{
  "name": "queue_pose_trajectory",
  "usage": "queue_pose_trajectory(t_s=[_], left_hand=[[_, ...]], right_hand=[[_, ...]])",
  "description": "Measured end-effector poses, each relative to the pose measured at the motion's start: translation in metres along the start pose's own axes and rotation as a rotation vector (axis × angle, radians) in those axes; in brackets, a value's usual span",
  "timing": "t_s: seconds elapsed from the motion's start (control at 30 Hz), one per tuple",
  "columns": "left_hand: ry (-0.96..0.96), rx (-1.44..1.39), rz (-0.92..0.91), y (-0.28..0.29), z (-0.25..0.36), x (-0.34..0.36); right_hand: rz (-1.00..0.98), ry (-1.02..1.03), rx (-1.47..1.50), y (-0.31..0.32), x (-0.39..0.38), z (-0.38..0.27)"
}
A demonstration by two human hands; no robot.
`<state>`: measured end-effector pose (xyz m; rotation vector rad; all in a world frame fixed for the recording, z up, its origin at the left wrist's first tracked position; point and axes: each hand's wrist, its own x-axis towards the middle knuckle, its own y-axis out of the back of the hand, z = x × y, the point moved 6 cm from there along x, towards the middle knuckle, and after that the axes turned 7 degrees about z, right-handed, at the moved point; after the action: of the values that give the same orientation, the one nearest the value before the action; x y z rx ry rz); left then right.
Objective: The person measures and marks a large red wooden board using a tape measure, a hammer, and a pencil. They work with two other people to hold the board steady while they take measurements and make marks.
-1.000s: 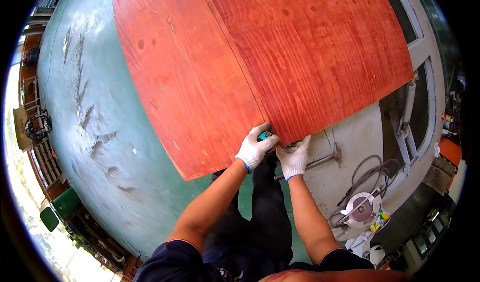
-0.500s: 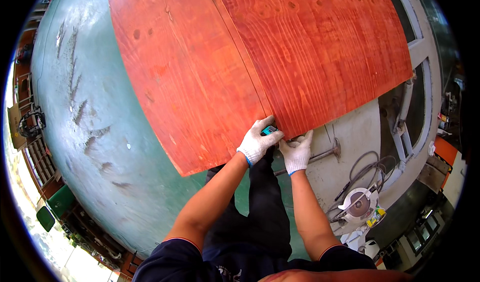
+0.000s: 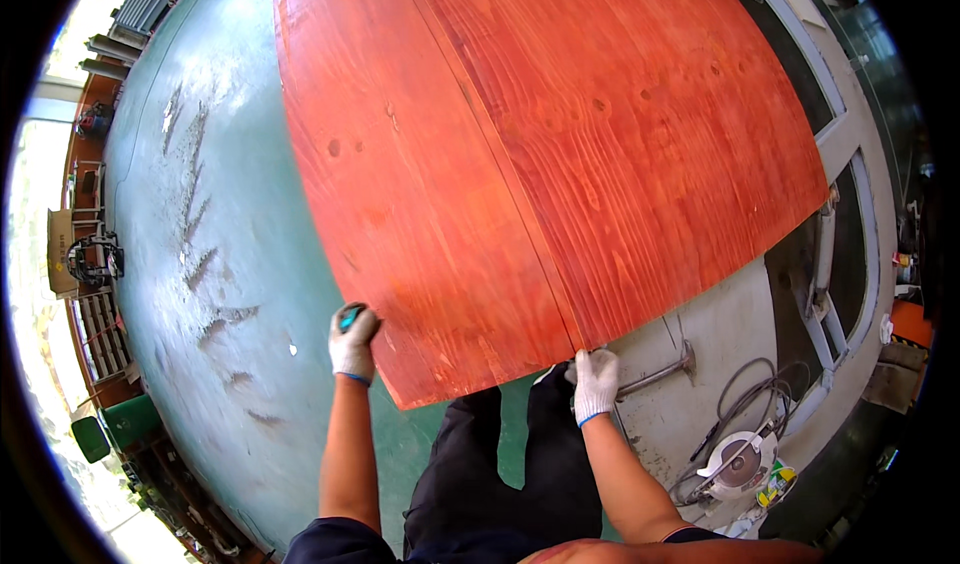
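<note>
A large red-stained wooden board (image 3: 450, 224), with a dark lengthwise seam (image 3: 510, 159), stretches away in front of me. At its near left corner my left hand (image 3: 353, 344), in a white knit glove, is closed round a small teal tape measure (image 3: 350, 317), mostly hidden by the fingers. My right hand (image 3: 596, 379), gloved likewise, is closed at the board's near edge, just where the seam meets it. Its fingertips touch that edge; whatever they pinch is too small to make out.
Right of my right hand a hammer (image 3: 687, 359) lies on a pale surface (image 3: 735, 309). A circular saw (image 3: 742, 461) with a coiled black cable (image 3: 735, 404) sits nearer me. A grey metal frame (image 3: 845, 144) runs along the right. Worn green floor (image 3: 260, 294) spreads left.
My left hand has moved left from the seam to the board's near left corner, carrying the tape measure. My right hand stays at the near edge, now right by the seam.
</note>
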<state>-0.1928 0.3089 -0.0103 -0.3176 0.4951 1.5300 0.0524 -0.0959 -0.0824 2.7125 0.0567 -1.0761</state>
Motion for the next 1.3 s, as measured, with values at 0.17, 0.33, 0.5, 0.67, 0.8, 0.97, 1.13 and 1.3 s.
queue_pose_trajectory(t_s=[0.17, 0.33, 0.5, 0.67, 0.8, 0.97, 1.13, 1.3], left_hand=[[0.125, -0.228, 0.041, 0.057, -0.014, 0.069], [0.262, -0.203, -0.252, 0.035, -0.036, 0.08], [0.234, -0.128, -0.331, 0.02, -0.029, 0.073], [0.188, -0.141, -0.325, 0.016, -0.031, 0.069], [0.186, -0.202, -0.265, 0.019, -0.039, 0.072], [0.185, -0.221, -0.21, 0.022, -0.045, 0.075], [0.188, -0.235, -0.223, 0.022, -0.047, 0.075], [0.166, -0.24, -0.203, 0.023, -0.048, 0.076]], right_hand=[[-0.31, -0.337, 0.015, -0.048, -0.034, 0.023], [-0.344, -0.38, 0.276, -0.077, -0.043, 0.035], [-0.334, -0.32, 0.27, -0.078, -0.039, 0.045], [-0.262, -0.278, 0.209, -0.072, -0.035, 0.053], [-0.313, -0.202, 0.242, -0.077, -0.037, 0.051], [-0.267, -0.202, 0.231, -0.075, -0.038, 0.053], [-0.303, -0.182, 0.216, -0.077, -0.038, 0.053], [-0.313, -0.164, 0.237, -0.077, -0.039, 0.052]])
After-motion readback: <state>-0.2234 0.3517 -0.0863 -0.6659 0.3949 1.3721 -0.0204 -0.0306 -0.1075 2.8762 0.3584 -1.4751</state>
